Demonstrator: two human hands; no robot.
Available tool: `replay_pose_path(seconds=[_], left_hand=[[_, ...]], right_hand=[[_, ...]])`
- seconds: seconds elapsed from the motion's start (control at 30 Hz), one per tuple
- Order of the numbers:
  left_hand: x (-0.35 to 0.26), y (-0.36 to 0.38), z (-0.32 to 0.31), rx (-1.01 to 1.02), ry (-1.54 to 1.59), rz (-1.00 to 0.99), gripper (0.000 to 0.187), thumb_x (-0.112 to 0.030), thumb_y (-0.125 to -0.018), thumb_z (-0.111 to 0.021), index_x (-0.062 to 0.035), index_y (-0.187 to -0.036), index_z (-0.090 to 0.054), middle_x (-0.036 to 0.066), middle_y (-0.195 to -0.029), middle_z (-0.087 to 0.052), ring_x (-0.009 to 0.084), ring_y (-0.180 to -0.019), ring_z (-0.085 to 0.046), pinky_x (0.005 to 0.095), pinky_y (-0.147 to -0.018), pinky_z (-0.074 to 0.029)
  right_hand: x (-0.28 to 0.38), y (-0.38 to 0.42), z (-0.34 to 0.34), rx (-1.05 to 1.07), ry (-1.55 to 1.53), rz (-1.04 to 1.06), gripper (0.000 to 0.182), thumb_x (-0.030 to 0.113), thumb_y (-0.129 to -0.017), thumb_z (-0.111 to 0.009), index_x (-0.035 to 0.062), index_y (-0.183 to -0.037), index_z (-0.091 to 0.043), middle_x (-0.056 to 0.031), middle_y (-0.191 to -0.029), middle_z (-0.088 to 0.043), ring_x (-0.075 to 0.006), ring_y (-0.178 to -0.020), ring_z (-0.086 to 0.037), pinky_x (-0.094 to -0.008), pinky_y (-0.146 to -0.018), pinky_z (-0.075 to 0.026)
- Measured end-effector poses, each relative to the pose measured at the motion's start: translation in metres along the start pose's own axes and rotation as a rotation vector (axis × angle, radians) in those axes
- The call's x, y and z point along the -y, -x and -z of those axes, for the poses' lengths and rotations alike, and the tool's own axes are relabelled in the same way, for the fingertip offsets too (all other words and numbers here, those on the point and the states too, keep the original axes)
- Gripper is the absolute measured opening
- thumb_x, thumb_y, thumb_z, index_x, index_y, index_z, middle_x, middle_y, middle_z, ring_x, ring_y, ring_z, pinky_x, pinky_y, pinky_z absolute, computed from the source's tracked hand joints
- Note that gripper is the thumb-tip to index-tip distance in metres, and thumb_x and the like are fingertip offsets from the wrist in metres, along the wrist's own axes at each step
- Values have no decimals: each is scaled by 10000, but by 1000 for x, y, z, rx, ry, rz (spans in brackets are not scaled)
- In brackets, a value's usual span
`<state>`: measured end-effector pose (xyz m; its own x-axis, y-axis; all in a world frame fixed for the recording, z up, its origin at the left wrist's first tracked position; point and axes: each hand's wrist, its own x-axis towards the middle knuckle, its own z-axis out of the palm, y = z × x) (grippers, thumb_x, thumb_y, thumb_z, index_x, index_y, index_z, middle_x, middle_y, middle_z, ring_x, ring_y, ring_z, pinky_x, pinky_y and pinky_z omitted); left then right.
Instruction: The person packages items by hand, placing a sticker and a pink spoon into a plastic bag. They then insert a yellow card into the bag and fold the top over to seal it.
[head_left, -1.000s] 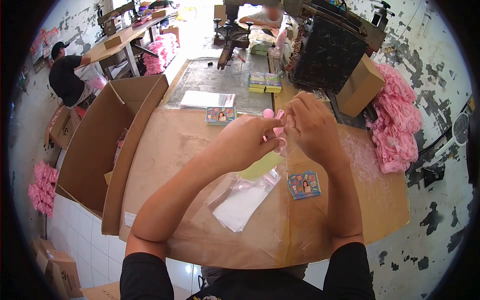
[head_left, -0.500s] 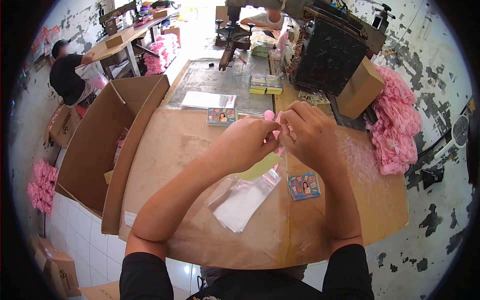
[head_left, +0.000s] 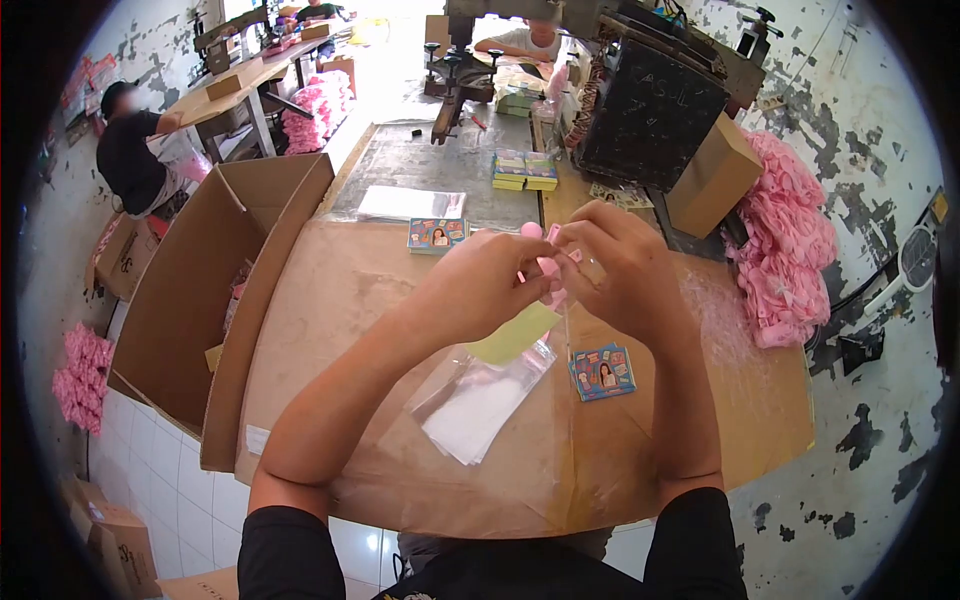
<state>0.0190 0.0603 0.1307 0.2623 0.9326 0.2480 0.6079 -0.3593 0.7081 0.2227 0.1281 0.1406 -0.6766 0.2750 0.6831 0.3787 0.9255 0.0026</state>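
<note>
Over the middle of the table, my left hand (head_left: 487, 283) and my right hand (head_left: 617, 255) meet, fingertips pinched together on a small pink item with rounded parts (head_left: 548, 268). Fingers cover most of it, so I cannot tell its kind. A pale yellow-green card (head_left: 514, 337) shows just under my left hand. Below lies a pile of clear plastic bags (head_left: 478, 410). Close to my right forearm is a small stack of blue printed cards (head_left: 604, 373). Another stack of printed cards (head_left: 437, 234) sits beyond my left wrist.
A tall open cardboard box (head_left: 225, 310) stands along the left side. Clear sleeves (head_left: 412, 203) and yellow-edged card stacks (head_left: 525, 170) lie farther back, near a metal press (head_left: 460, 95) and a black box (head_left: 650, 105). Pink bundles (head_left: 785, 245) hang at right. Other people sit farther off.
My right hand's fingers have shifted slightly around the pink item, and the left fingers have opened a little from the palm. The whole view has slid slightly.
</note>
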Motion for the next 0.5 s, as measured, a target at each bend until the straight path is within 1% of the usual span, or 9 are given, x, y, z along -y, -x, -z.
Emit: replay_pose_path(seconds=[0.07, 0.17, 0.23, 0.37, 0.5], left_hand=[[0, 0, -1, 0, -6, 0, 296, -121, -960, -660, -25, -1235, -712, 168, -912, -782, 310, -784, -758, 405, -747, -575], [12, -1, -7, -35, -78, -80, 269, -117, -955, -662, -17, -1200, -710, 166, -923, -782, 321, -805, -760, 418, -760, -583], [15, -1, -9, -29, -82, -88, 270, -126, -954, -666, -18, -1197, -710, 168, -927, -781, 323, -808, -758, 429, -768, -584], [13, 0, -12, -16, -171, -113, 284, -147, -955, -671, -25, -1208, -712, 182, -927, -775, 330, -820, -759, 438, -775, -585], [9, 1, -7, -20, -127, -77, 301, -164, -959, -676, -32, -1227, -715, 182, -903, -772, 312, -783, -758, 420, -750, -584]], right_hand=[[1, 1, -4, -4, 54, 28, 167, 112, -810, -761, 65, -953, -688, -65, -933, -652, -251, -890, -665, -385, -756, -530], [3, 1, -10, -16, 123, 53, 156, 101, -808, -753, 63, -942, -684, -65, -927, -647, -248, -885, -657, -382, -757, -526], [2, 2, -15, -26, 147, 64, 145, 86, -806, -743, 63, -934, -679, -66, -915, -638, -250, -871, -651, -384, -748, -525], [0, 4, -20, -10, 137, -3, 129, 66, -798, -728, 60, -910, -664, -73, -888, -619, -263, -828, -648, -404, -713, -528], [-6, 5, -16, -2, 67, -52, 127, 64, -797, -727, 61, -903, -657, -78, -883, -613, -279, -785, -645, -425, -686, -528]])
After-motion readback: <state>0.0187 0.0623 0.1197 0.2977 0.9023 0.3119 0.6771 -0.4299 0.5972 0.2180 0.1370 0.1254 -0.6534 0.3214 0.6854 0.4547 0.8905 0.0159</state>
